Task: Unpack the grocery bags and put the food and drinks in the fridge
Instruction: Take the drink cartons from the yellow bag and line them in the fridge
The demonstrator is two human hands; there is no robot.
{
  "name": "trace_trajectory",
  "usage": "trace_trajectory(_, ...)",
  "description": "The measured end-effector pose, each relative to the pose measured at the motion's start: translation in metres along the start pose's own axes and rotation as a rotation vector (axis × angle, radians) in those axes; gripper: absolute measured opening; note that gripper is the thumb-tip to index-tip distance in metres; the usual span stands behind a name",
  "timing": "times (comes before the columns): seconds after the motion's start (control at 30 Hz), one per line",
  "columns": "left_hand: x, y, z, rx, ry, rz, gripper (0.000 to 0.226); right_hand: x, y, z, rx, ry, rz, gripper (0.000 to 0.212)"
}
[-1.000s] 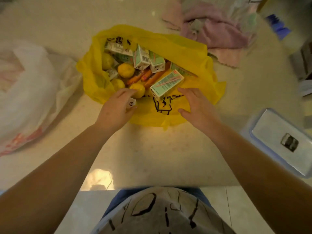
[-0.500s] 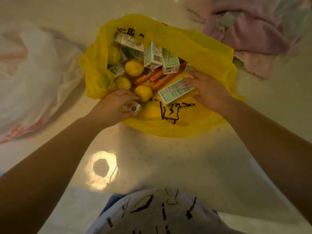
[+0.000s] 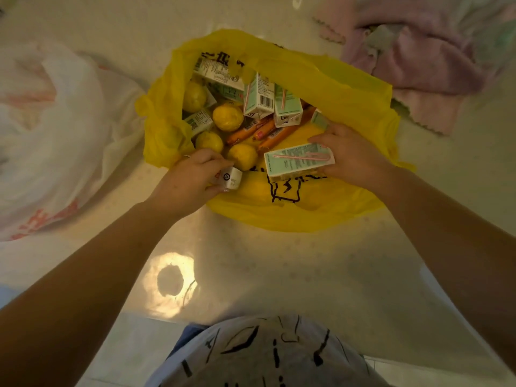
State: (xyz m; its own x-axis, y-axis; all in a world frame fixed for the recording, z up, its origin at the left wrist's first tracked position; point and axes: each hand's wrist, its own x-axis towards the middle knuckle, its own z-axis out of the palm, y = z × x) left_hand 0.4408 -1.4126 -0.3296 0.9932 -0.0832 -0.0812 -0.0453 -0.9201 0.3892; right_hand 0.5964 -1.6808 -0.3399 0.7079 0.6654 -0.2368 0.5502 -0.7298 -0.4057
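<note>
Item: yellow bag, laid open on the pale glossy desk so its contents can be reached. Item: mint drink carton, gripped at its end by the right hand, apparently for lifting out. Item: small white carton, clasped in the curled left hand at the bag's mouth. Beyond both hands, inside the bag: lemons, sausages, further cartons. Left of the left hand: white bag. Beyond the right hand: pink cloth. No fridge is shown.
</note>
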Motion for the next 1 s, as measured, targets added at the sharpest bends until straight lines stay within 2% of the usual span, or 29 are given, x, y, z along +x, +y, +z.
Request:
trace_trajectory(0.13, -0.005, 0.014, -0.011, -0.067, 0.132, -0.023, 0.046, -0.022, -0.026, -0.014, 0.266, 0.087, 0.044, 0.062)
trace_trajectory(0.23, -0.012, 0.033, -0.015, -0.276, 0.255, -0.2, 0.044, -0.036, -0.048, -0.026, 0.354, 0.198, 0.001, 0.062)
trace_trajectory(0.37, -0.022, 0.067, 0.0, -0.605, 0.378, -0.355, 0.043, -0.05, -0.062, -0.026, 0.343, 0.238, -0.015, 0.064)
trace_trajectory(0.5, -0.029, 0.082, 0.024, -0.752, 0.393, -0.458, 0.045, -0.056, -0.062, -0.008, 0.303, 0.168, 0.018, 0.069)
trace_trajectory(0.6, -0.029, 0.075, 0.022, -0.679, 0.323, -0.43, 0.058, -0.059, -0.063, 0.006, 0.431, 0.19, 0.069, 0.075)
trace_trajectory(0.73, -0.022, 0.054, 0.006, -0.454, 0.07, -0.196, 0.084, -0.059, -0.06, 0.014, 0.573, 0.184, 0.144, 0.077)
trace_trajectory(0.87, -0.011, 0.038, -0.007, -0.422, -0.094, -0.109, 0.085, -0.059, -0.054, 0.017, 0.57, 0.141, 0.192, 0.064)
trace_trajectory(1.0, 0.001, 0.037, -0.013, -0.426, -0.157, -0.082, 0.079, -0.059, -0.054, 0.014, 0.598, 0.116, 0.196, 0.059)
